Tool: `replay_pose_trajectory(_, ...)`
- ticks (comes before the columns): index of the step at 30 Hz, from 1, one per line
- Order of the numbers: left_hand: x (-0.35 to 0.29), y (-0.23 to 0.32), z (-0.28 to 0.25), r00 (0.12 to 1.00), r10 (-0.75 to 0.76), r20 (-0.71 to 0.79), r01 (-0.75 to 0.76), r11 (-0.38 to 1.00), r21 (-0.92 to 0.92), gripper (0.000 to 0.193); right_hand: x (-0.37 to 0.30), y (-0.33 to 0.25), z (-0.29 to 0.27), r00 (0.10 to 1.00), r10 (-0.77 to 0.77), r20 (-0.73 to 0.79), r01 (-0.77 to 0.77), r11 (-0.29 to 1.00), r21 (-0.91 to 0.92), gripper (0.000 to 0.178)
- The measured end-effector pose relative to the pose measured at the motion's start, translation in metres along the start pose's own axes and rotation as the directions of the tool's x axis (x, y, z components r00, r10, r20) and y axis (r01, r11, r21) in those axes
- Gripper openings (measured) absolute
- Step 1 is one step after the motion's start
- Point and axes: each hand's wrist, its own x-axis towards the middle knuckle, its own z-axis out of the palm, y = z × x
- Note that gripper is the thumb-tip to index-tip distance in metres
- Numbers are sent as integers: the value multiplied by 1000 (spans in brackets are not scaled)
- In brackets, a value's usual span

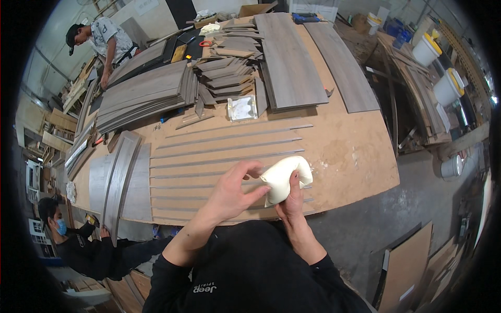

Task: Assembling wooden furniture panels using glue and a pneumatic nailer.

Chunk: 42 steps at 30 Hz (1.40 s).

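My right hand [293,203] grips a soft, plump cream-coloured pouch [281,177] from below, its thumb pressed up along the side. The pouch is bent over at its right end. My left hand [231,192] is at the pouch's left end, with thumb and fingers apart; the thumb tip is at its lower left edge, and I cannot tell if it touches. Beneath my hands, several thin grey strips [224,154] lie in spaced, roughly parallel rows across the brown worktable [355,161]. My forearms and the pouch hide parts of the nearer strips.
Stacked grey wood-look panels [143,96] and long boards [292,62] fill the far side, with a small clear bag [242,108] between. A masked person [78,245] at the left holds a curved panel [121,177]. Another person [112,44] stands far left. White buckets [449,88] stand right.
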Motion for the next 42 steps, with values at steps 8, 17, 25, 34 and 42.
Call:
replay_pose_trajectory(8,-1,-1,-4,997,50,-53,-50,999,-9,26,-1,0,0,999,-30,-32,30,999,14,56)
replay_pose_trajectory(17,3,2,-13,960,275,-50,-254,933,257,12,-5,0,2,999,-51,-18,51,999,-14,58)
replay_pose_trajectory(25,-9,-16,-7,963,-161,-214,90,947,-307,5,-5,4,1,996,77,-36,-74,993,97,57)
replay_pose_trajectory(34,-2,8,-20,998,-37,59,40,998,-56,17,-3,4,-6,999,51,-17,-50,998,46,57)
replay_pose_trajectory(42,1,2,-27,978,-7,210,20,998,-57,13,-5,1,-5,999,1,35,-1,1000,3,58)
